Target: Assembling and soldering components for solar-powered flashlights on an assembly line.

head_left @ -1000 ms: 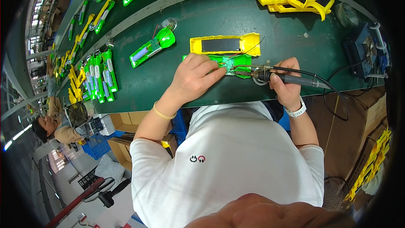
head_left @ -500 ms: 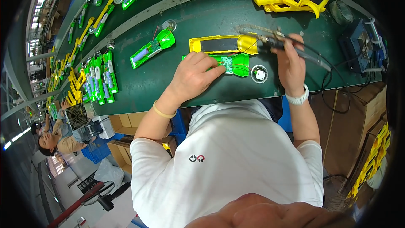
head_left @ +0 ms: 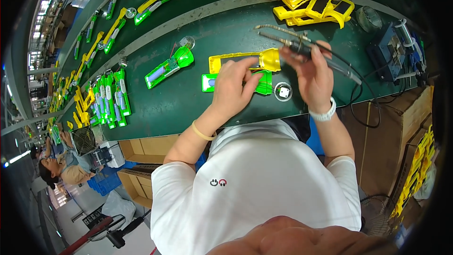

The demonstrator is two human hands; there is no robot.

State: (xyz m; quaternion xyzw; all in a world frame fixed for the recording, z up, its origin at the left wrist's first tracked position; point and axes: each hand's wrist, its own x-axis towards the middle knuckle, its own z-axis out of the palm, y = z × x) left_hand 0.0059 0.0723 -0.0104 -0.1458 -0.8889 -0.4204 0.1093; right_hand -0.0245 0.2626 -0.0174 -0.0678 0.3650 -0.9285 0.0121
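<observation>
My right hand grips a soldering iron with a thin metal tube along it; the tips point left above the bench. My left hand lies over a green flashlight shell with a blue cell and wires. Its index finger reaches onto the yellow shell just behind, thumb apart from it; the other fingertips are partly hidden. Part of the green shell and its circuit board is under my hand. A clear round lamp cup with a white square piece sits at the green shell's right end.
Another green shell with its lamp lies left. Several green shells stand bunched farther left. Yellow shells are piled at the back right. A blue soldering station is at right, its black cable looping over the bench edge.
My left hand has shifted right and turned, its index finger now on the yellow shell. My right hand still holds the soldering iron. The view has tilted slightly.
</observation>
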